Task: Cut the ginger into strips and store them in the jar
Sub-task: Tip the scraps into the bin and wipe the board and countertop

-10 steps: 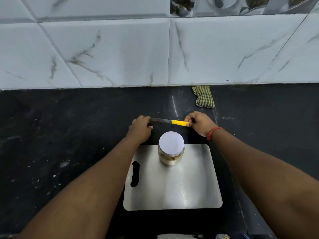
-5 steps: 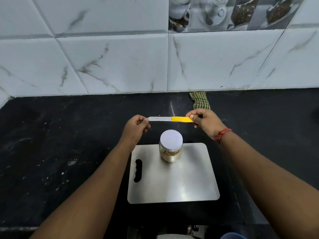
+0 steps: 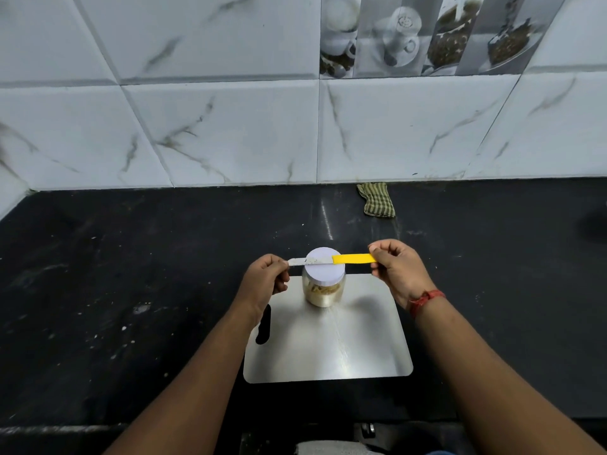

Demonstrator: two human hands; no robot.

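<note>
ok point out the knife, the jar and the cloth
knife (image 3: 353, 258), head view, on the yellow handle
jar (image 3: 323, 266), head view, on the white lid below the blade
cloth (image 3: 376, 200), head view, on the middle of the striped fabric

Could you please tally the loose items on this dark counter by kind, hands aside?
Clear jar with a pale round lid: 1
Yellow-handled steel knife: 1
Brushed steel cutting board: 1
Green checked folded cloth: 1
Total: 4
</note>
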